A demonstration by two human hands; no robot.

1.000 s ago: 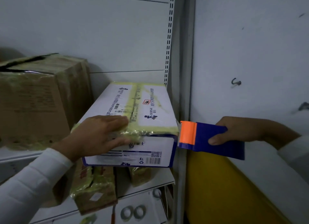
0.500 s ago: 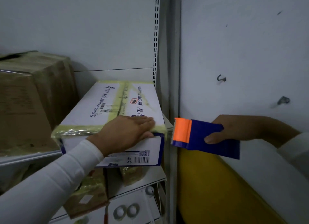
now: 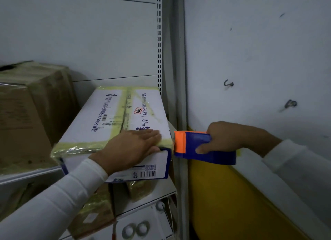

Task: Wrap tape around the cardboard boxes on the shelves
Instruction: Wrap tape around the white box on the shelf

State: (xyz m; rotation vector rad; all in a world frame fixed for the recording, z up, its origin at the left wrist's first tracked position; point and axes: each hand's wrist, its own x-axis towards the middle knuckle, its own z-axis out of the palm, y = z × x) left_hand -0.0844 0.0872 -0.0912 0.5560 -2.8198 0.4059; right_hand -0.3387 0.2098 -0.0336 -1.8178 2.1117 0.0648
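Observation:
A white cardboard box [image 3: 100, 121] with blue print lies on the shelf [image 3: 26, 174], its front end sticking out past the edge. Yellowish tape runs along its top seam and across its front top edge. My left hand [image 3: 132, 146] lies flat, fingers straight, pressing the tape down at the box's front right corner. My right hand [image 3: 225, 139] grips a blue tape dispenser [image 3: 202, 146] with an orange front. The orange end sits right at that corner, just right of my left fingertips.
A large brown taped box [image 3: 23, 114] stands on the shelf to the left. More taped boxes [image 3: 93, 216] sit on the shelf below. A grey shelf upright [image 3: 179, 78] rises right of the white box. The wall [image 3: 250, 60] has hooks and a yellow lower band.
My left hand slid right along the front taped edge to the right corner. The dispenser came closer to that corner.

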